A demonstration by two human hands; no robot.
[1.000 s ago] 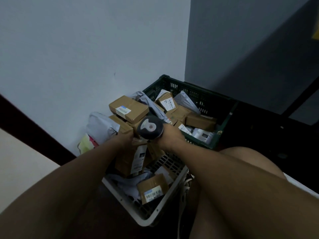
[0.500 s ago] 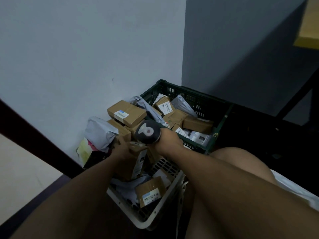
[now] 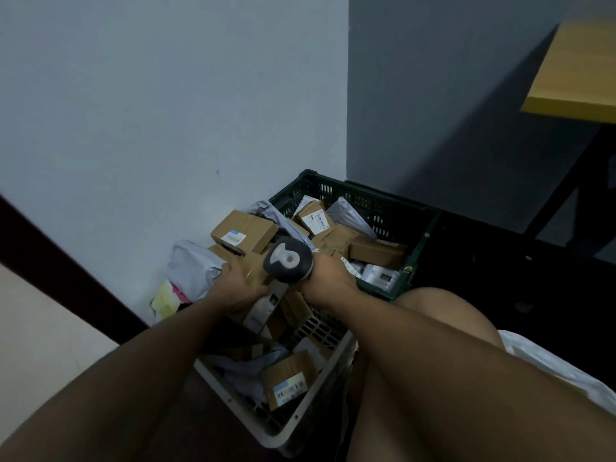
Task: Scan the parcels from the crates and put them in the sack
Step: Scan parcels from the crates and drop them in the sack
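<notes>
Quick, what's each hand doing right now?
Left hand: holding a cardboard parcel over the white crate.
Right hand: fingers wrapped round the barcode scanner.

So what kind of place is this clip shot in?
Probably a small parcel sorting corner indoors: a green crate and a grey crate heaped with labelled cardboard parcels, plus a handheld barcode scanner in the right hand.

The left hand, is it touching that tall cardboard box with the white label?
Touching. In the head view the left hand grips the cardboard box, its fingers curled over the box's upper edge, no gap showing.
</notes>
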